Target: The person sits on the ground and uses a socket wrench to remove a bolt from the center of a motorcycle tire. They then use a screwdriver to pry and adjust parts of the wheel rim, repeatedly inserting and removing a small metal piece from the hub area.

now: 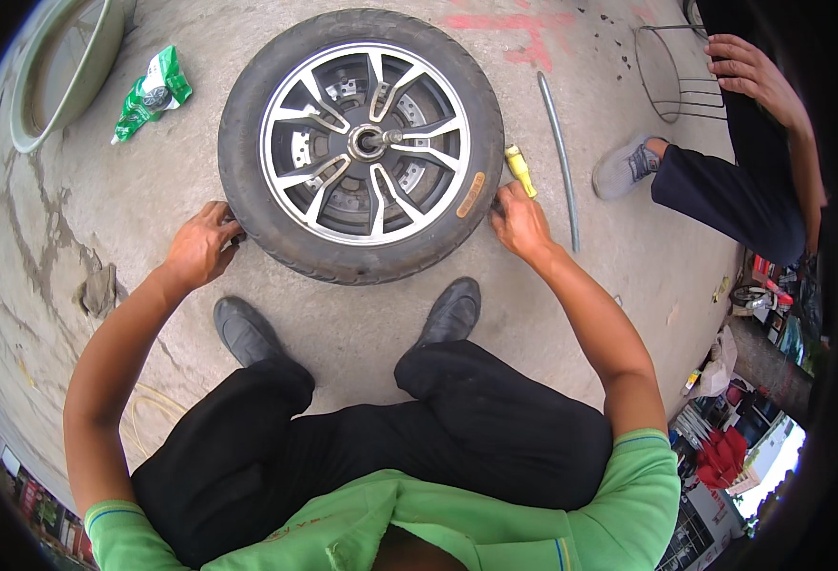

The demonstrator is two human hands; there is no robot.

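A wheel [329, 246] with a black tyre and a black-and-silver spoked rim lies flat on the concrete in front of me. My left hand [205, 246] is closed at the tyre's near left edge, fingertips partly hidden against its side. On the opposite side, my right hand [521, 224] has its fingers curled against the tyre's right edge. Just beyond that hand lies a small yellow tube-like object [521, 171], close to the rubber. In the wheel's centre is the hub [369, 142], with a short metal valve-like piece beside it.
A long grey metal bar [560, 162] lies right of the wheel. Farther right, another person's hand [757, 81] is near a wire stand [662, 76], with their shoe [625, 168] below. A green-and-white packet [155, 93] and a basin [98, 71] occupy the far left; a cloth-like lump [98, 290] lies nearer.
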